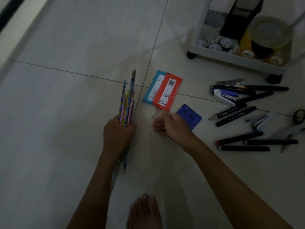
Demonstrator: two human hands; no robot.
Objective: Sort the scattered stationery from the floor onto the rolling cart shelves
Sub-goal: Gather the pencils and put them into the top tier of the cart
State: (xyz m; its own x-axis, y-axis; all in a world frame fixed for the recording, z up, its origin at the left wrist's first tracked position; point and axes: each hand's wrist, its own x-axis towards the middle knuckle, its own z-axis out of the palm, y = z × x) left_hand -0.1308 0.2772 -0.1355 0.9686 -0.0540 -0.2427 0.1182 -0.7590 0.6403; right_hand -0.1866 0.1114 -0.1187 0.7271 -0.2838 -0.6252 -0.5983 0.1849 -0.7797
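Your left hand is gripping a bundle of pencils; your right hand is pinching the red packet, overlapping a teal one on the floor. Markers are lying near the cart.

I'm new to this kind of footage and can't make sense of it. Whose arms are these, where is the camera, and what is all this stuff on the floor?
There is no machine here: a person wears a camera on the head, looking down at their own arms and a bare foot. The left hand has a bundle of patterned pencils in its grip. The right hand pinches the near edge of a red packet, which overlaps a teal packet on the tiled floor. Partly under that hand lies a glittery blue notebook. Further right are black markers, a white stapler and scissors. At top right stands the white rolling cart, its bottom shelf holding tape rolls.
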